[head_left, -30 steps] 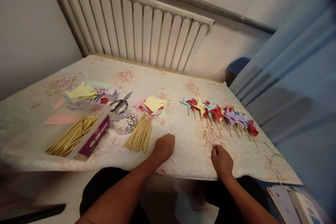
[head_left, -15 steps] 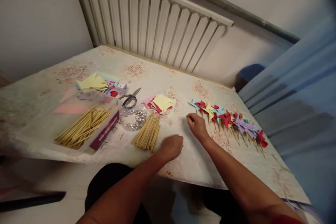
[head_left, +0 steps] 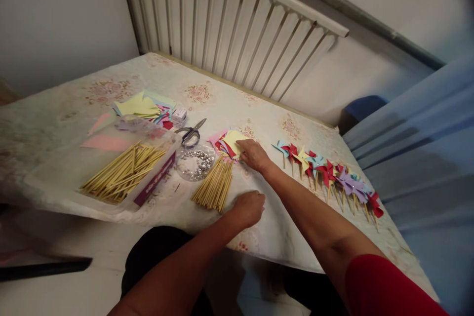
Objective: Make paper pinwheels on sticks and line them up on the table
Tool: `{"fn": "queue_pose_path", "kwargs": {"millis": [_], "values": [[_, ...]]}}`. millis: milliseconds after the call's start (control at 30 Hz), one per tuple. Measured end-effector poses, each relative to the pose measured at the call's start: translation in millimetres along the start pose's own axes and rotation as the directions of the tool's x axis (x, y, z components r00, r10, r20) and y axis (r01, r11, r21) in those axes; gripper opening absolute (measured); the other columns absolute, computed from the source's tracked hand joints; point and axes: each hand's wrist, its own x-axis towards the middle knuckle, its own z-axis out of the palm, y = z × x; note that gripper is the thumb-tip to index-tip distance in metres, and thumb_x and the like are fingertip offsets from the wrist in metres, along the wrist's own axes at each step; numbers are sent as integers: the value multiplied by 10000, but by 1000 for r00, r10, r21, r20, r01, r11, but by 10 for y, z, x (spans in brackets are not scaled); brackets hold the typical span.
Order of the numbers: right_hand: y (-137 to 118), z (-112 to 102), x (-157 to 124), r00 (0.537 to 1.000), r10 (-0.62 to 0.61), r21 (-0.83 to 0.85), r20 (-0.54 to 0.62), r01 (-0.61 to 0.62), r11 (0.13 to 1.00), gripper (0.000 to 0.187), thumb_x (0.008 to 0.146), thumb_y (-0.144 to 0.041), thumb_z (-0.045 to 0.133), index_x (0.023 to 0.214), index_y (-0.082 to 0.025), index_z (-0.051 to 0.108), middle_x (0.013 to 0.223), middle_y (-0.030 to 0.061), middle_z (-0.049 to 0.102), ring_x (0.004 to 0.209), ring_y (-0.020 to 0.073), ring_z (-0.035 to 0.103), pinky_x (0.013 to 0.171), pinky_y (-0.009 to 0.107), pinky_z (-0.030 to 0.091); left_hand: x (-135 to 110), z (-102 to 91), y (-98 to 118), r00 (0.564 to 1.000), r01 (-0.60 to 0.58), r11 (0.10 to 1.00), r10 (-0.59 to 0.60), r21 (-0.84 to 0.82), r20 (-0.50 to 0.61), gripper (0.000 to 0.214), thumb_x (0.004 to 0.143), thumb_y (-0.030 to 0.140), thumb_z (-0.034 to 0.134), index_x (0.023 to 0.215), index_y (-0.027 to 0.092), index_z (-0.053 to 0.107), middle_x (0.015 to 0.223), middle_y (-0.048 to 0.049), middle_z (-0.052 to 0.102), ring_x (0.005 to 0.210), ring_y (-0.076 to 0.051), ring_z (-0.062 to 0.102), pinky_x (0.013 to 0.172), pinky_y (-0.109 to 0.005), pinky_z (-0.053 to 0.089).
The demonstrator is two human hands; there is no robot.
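Note:
My right hand [head_left: 254,154] reaches across the table and rests on a small stack of coloured paper squares [head_left: 228,142], fingers curled onto the yellow top sheet. My left hand [head_left: 249,207] lies near the table's front edge as a loose fist, with nothing seen in it, just right of a loose bundle of wooden sticks [head_left: 216,186]. A row of finished paper pinwheels [head_left: 328,170] on sticks lies to the right of my right arm.
A clear plastic box [head_left: 122,173] of more sticks stands at the left, beside a clear dish of shiny pins [head_left: 195,162], scissors [head_left: 191,133] and another paper pile [head_left: 142,106]. A radiator [head_left: 229,29] stands behind the table [head_left: 207,98]; blue fabric [head_left: 418,148] hangs at the right.
My right hand moved from the table's front edge forward and left, past the pinwheels, onto the paper stack. My left hand stayed put. The view shifted left.

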Motion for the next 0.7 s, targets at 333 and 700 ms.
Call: {"fn": "queue_pose_path", "kwargs": {"millis": [333,700], "values": [[-41,77,74,996,56,-95,68,-50,994,501,811,-132,516,1312,-151,518,1145,130,636,1053,243,530,921,344,392,-7,23,-20,1000,-13,1000,13,-21,-7,227,890,246,434,959,156,631,991,-118,666,923,-230,636,785,-338,487],[-105,77,92,994,93,-110,51,-87,990,252,909,-175,427,1020,-160,653,964,104,684,935,211,564,815,280,375,-9,32,-27,1000,-9,998,7,-61,-23,211,882,245,459,951,167,643,1004,-116,665,928,-226,634,787,-335,488]]}}
